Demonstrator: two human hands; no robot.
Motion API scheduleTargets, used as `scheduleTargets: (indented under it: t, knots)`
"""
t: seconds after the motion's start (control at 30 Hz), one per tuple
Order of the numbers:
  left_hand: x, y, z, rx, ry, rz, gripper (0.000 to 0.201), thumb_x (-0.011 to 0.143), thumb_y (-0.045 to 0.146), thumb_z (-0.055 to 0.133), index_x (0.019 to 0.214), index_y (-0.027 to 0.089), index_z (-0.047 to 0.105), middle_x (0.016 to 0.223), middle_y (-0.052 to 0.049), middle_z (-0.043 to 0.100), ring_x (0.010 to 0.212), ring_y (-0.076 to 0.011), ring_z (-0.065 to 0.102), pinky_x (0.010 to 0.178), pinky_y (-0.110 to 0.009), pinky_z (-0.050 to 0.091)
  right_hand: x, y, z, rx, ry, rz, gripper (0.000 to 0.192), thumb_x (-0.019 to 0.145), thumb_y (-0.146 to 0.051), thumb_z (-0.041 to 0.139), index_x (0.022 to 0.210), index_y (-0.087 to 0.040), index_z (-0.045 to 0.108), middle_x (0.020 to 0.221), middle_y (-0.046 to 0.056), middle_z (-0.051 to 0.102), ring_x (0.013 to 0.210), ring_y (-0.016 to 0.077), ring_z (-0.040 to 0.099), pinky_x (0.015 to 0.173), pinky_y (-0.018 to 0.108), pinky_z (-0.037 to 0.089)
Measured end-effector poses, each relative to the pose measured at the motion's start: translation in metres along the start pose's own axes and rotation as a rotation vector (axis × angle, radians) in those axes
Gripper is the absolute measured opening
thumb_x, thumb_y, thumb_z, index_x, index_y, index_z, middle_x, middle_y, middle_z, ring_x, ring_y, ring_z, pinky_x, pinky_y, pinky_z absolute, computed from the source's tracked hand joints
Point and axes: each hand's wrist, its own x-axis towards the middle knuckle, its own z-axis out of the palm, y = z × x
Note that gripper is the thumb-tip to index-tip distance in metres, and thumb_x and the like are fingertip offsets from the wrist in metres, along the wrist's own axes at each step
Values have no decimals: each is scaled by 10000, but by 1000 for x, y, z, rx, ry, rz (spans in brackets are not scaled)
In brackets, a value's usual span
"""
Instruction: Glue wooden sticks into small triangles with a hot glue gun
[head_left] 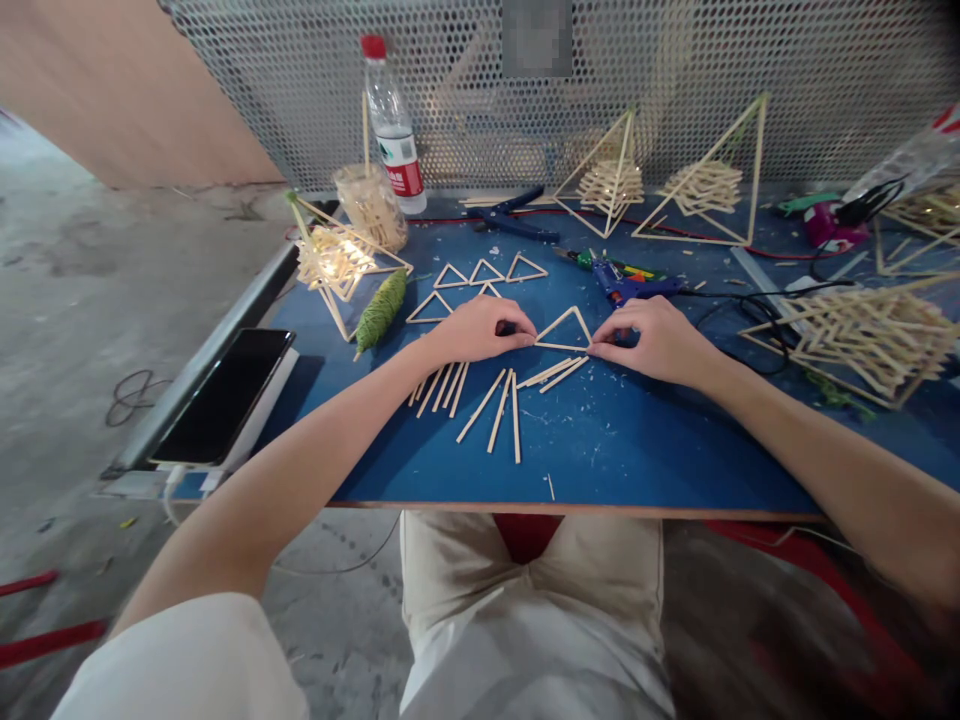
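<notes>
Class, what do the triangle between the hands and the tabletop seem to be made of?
Triangle: likely thin pale wooden or bamboo sticks, matt, joined at the corners. Tabletop: apparently board with a blue matt surface; its front edge shows bare brown.

A single head-worn camera looks forward and steeply down, close over the blue-topped wooden worktable (600,450), toward a perforated metal back panel (300,90).

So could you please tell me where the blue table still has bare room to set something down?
Bare blue table lies along the near edge, below the loose sticks, and under the right forearm. Another patch sits between the phone and the left hand. The back, around the glue gun and stick pyramids, is crowded.
</notes>
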Motion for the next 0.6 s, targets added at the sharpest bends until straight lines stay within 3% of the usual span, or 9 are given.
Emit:
scheduleTargets:
  t: [0.6]
  knots:
    - [1, 0, 5, 25, 21, -86, 277, 1005, 443, 686, 1043, 246, 877, 998, -76, 852, 803, -194, 691, 773, -356, 494, 2, 5, 2, 62, -10, -15, 349, 1014, -594, 694, 873, -298, 815, 896, 53, 835, 887, 287, 718, 896, 492, 509]
